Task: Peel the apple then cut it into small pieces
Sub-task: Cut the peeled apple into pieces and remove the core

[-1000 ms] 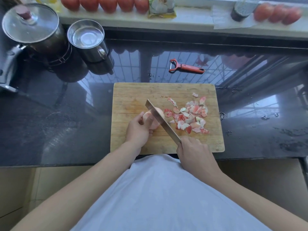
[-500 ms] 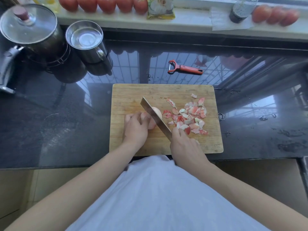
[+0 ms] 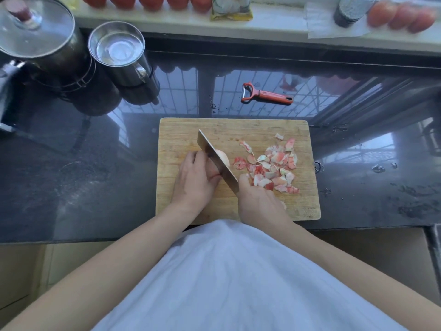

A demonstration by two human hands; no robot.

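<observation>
The handle of a broad steel kitchen knife (image 3: 216,158) is gripped in the right hand (image 3: 259,203), fingers curled round it, so that the handle itself is hidden. The blade is set slantwise across a pale peeled apple (image 3: 223,158), which is held from the left by the left hand (image 3: 195,179), fingers bent over its top. The apple is found near the middle of a rectangular wooden cutting board (image 3: 181,130). Just right of the blade, a heap of red-and-white apple peelings (image 3: 272,166) is spread on the board. Beyond the board's far edge, a red-handled peeler (image 3: 266,94) is laid on the dark polished stone counter (image 3: 71,175). At the far left, a steel mug (image 3: 119,53) is seen (clear liquid, seemingly water, inside), beside a steel pot closed by a glass lid (image 3: 33,29); its contents cannot be told.
</observation>
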